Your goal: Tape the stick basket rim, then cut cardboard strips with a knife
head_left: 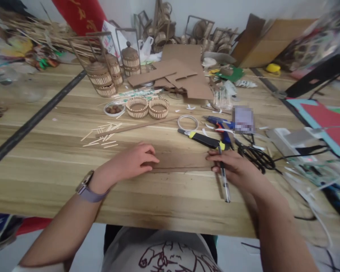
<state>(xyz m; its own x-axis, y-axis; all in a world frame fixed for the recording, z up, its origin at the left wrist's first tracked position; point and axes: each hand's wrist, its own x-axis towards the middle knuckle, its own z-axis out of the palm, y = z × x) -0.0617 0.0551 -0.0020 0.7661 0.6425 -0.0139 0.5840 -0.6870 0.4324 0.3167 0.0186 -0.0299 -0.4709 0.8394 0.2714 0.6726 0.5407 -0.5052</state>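
Observation:
A brown cardboard strip (184,160) lies lengthwise between my hands near the table's front edge, with a darker line or fold along its near side. My left hand (133,160) has its curved fingers and thumb at the strip's left end, gripping it lightly. At the right end, the fingertips of my right hand (232,164) touch the cardboard. A pen (224,181) is tucked between that hand's fingers, its lower end pointing toward me. Just beyond the strip lies a black and yellow utility knife (202,139). Next to it is a blue glue gun (219,122).
Thin wooden sticks (106,136) and a long brown strip (136,127) lie at left. Behind are two round stick-walled baskets (137,107), a tape roll (187,122) and cardboard sheets (184,71). Black cable (256,156) and a white power strip (291,141) occupy the right.

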